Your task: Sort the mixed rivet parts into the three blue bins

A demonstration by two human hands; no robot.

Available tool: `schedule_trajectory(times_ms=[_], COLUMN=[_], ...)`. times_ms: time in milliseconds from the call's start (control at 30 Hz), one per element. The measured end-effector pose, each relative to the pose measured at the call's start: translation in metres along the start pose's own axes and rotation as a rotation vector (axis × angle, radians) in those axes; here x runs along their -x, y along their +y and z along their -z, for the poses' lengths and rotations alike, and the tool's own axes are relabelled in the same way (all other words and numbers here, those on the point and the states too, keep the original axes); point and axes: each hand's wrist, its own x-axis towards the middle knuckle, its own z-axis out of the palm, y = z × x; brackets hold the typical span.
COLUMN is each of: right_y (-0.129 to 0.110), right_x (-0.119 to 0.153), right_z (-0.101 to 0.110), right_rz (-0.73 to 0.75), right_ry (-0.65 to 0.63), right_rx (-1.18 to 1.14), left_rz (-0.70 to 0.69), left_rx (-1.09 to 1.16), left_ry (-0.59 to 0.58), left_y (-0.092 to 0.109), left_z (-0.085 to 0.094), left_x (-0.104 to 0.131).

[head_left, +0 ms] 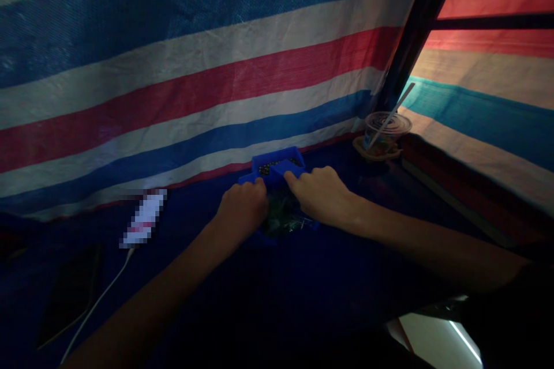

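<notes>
Two blue bins stand one behind the other on the dark blue table. Small dark pieces lie in the back blue bin (299,154). The front bin (283,170) holds greenish, shiny, clear-looking items that are too dim to make out. My left hand (246,203) is closed at the front bin's left edge, fingers curled over it. At the right edge of the same bin is my right hand (319,195), its fingers closed round the rim and its thumb side toward the middle.
A phone with a lit, blurred screen (145,219) and a white cable lies at the left, near a dark flat object (71,294). A lidded cup with a straw (383,130) stands back right. Striped sheeting (216,92) hangs behind the table.
</notes>
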Motion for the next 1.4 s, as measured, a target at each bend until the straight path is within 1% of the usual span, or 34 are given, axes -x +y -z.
schedule_trajectory(times_ms=[67,167,267,400,467,533,567,633,700,767,833,900,1000,1067,1133,1167,1233,1267,1333,1400], right_y=[0.005,0.008,0.006,-0.003,-0.003,0.002,0.006,0.017,0.026,0.034,0.040,0.044,0.048,0.051,0.056,0.059,0.064,0.066,0.070,0.071], right_x=[0.006,0.016,0.021,0.020,0.017,0.017,0.018,0.023,0.029,0.035,0.038,0.037,0.032,0.030,0.031,0.033,0.036,0.038,0.041,0.042], right_z=[-0.004,-0.013,-0.021,-0.024,-0.024,-0.026,-0.028,-0.035,-0.045,-0.057,-0.069,-0.081,-0.094,-0.100,-0.102,-0.102,-0.101,-0.101,-0.102,-0.105], right_rz=[0.026,0.079,0.126,0.178,0.199,0.240,0.274,0.357,0.418,0.438,0.434,0.418,0.351,0.261,0.129,0.052,-0.090,-0.139,-0.168,-0.139], right_ry=[-0.001,0.011,0.060,0.087,0.109,0.150,0.180,0.274,0.413,0.555,0.662,0.736,0.836,0.888,0.913,0.912,0.903,0.903,0.899,0.876], right_rx=[0.028,0.057,0.081,0.081,0.084,0.099,0.112,0.143,0.156,0.127,0.065,-0.001,-0.101,-0.188,-0.268,-0.293,-0.305,-0.299,-0.291,-0.287], left_rz=[-0.010,0.020,0.046,0.008,0.001,0.001,0.009,0.011,0.033,0.085,0.148,0.183,0.150,0.096,0.044,0.018,-0.042,-0.086,-0.186,-0.283], left_rx=[0.065,0.165,0.230,0.161,0.113,0.114,0.136,0.248,0.381,0.452,0.431,0.367,0.295,0.265,0.212,0.178,0.108,0.081,0.040,0.011], left_ry=[0.024,0.061,0.040,-0.039,-0.063,-0.071,-0.077,-0.125,-0.170,-0.179,-0.162,-0.151,-0.155,-0.149,-0.095,-0.044,0.101,0.178,0.316,0.404], left_y=[-0.002,-0.002,-0.001,-0.002,-0.008,-0.017,-0.023,-0.036,-0.044,-0.046,-0.044,-0.041,-0.043,-0.047,-0.050,-0.051,-0.049,-0.046,-0.038,-0.030], left_z=[-0.005,-0.011,-0.011,-0.004,0.000,0.000,0.000,-0.002,-0.005,-0.007,-0.007,-0.007,-0.008,-0.013,-0.018,-0.021,-0.027,-0.030,-0.035,-0.042], left_x=[0.001,0.004,0.011,0.020,0.024,0.028,0.030,0.034,0.037,0.040,0.043,0.044,0.046,0.049,0.054,0.058,0.066,0.071,0.082,0.091])
